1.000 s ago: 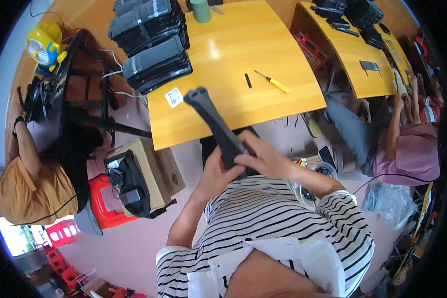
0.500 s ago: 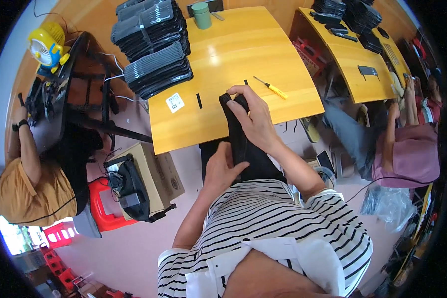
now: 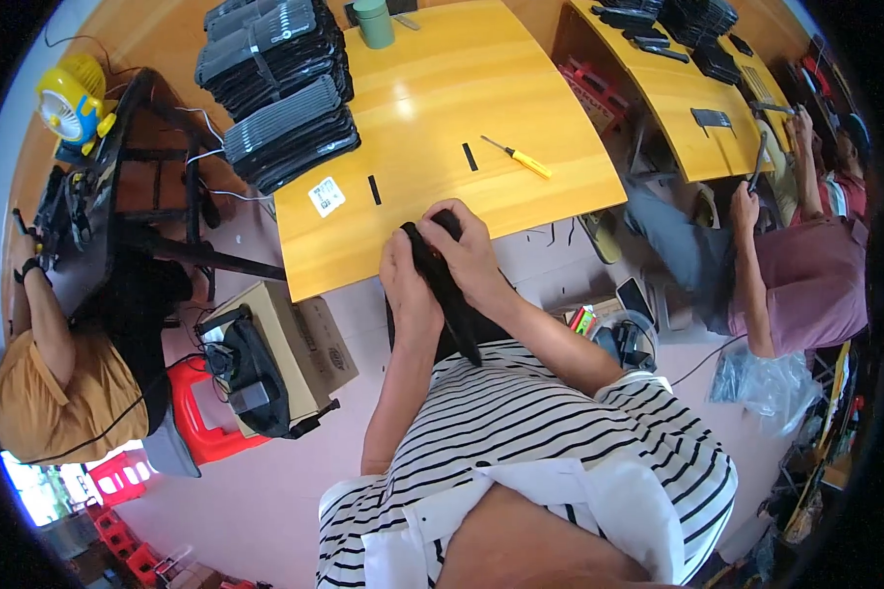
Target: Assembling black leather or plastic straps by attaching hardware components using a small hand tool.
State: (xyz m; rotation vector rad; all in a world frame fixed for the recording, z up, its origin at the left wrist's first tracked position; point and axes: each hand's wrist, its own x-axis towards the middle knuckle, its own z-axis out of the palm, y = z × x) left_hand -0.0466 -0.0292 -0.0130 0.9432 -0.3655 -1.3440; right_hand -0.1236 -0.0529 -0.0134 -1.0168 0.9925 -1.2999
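Note:
A long, narrow black piece, soft-looking and perhaps folded, is held in front of me by the near edge of the wooden table. My left hand is closed round its upper left side, fingers partly hidden. On the other side my right hand grips its upper end, and dark material shows between thumb and fingers. The lower end hangs toward my striped shirt. Its exact kind cannot be made out. Beyond my hands lie two short black strips, a white label and a yellow-handled screwdriver.
Stacks of flat black packs fill the table's left side, with a green canister behind. A cardboard box carrying a black bag stands at left by a red stool. Co-workers sit on both sides.
My left hand has moved up from the lower part of the black piece to its upper end. My right hand has come lower, off the table's edge, and both now grip side by side.

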